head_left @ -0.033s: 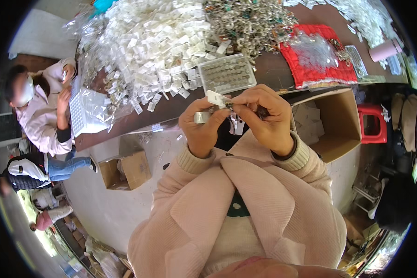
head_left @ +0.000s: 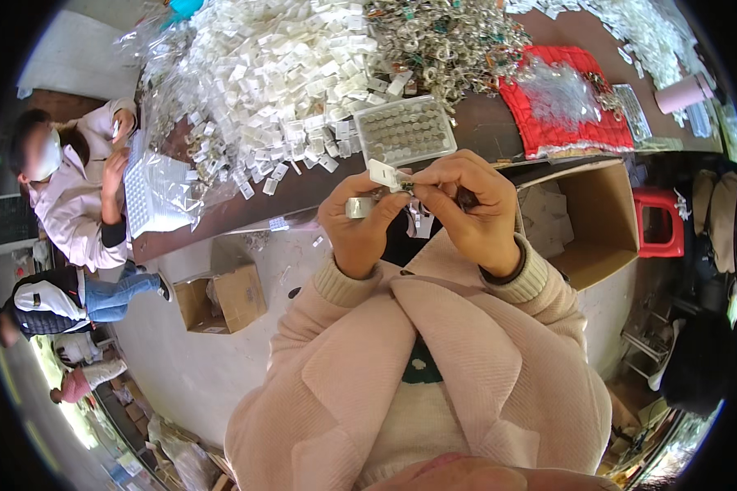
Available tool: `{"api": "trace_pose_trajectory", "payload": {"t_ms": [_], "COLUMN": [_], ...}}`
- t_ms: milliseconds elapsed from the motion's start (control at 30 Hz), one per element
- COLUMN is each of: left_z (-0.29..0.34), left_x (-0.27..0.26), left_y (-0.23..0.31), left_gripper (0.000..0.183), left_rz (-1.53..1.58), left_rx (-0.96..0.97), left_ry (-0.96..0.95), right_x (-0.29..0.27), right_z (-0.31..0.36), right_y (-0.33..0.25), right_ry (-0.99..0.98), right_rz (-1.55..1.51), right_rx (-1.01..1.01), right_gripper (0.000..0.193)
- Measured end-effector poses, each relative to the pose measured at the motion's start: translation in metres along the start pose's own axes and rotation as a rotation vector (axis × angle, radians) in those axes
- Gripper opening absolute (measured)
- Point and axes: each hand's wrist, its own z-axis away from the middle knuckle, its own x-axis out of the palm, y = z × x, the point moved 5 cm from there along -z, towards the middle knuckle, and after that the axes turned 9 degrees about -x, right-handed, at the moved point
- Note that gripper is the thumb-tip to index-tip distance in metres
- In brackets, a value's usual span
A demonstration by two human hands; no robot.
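My left hand (head_left: 356, 229) is closed, pinching a small white plastic tag (head_left: 382, 173) between thumb and fingers; a wide silvery band wraps one finger. Thumb and fingertips of my right hand (head_left: 471, 204) close on a small metal piece (head_left: 407, 187) right against that tag, its shape largely hidden. Below the fingertips hangs another white tag (head_left: 420, 225); which hand carries it I cannot tell. Just beyond my hands, a clear plastic box (head_left: 413, 159) holds rows of small round pieces on the brown table (head_left: 487, 131).
A heap of white tags (head_left: 287, 74) and a pile of metal pieces (head_left: 446, 49) cover the far table. To the right lie a red cloth (head_left: 540, 131), a pink bottle (head_left: 681, 94) and an open carton (head_left: 602, 221). A co-worker (head_left: 78, 192) works at left beside a white tray (head_left: 151, 192).
The view has shifted very slightly. Both hands keep the same hold at nearly the same place.
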Motion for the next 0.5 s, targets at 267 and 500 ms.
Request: {"api": "trace_pose_trajectory", "payload": {"t_ms": [267,500], "left_z": [-0.004,-0.001], "left_x": [-0.003,-0.004], "left_y": [-0.003,-0.011], "left_gripper": [0.023,0.025], "left_rz": [0.202,0.302], "left_rx": [-0.079,-0.032], "left_ry": [-0.057,0.064], "right_x": [0.008,0.019], "right_z": [0.008,0.003], "right_y": [0.020,0.020], "right_ry": [-0.055,-0.117], "right_rz": [-0.256,0.033], "right_rx": [0.293,0.145], "right_gripper": [0.021,0.027]}}
